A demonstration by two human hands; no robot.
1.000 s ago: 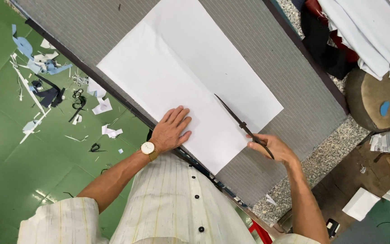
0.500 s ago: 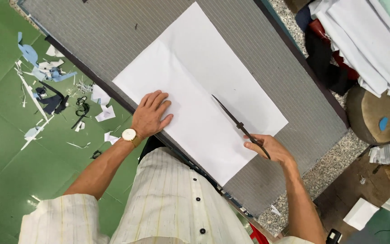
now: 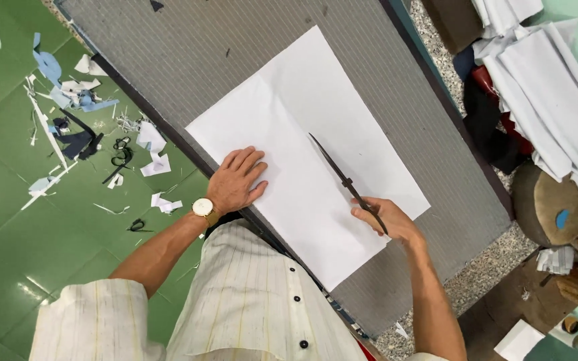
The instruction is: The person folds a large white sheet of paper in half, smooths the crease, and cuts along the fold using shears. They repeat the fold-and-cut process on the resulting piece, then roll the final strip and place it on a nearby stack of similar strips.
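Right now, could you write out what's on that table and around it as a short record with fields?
Surface: grey table
On it: white sheet, flat
Left hand: left hand pressed flat on the sheet's near edge, wristwatch on the wrist
Right hand: right hand grips long dark scissors, blades shut, lying over the sheet
Floor, left: green floor strewn with fabric scraps
Right side: heap of white cloth
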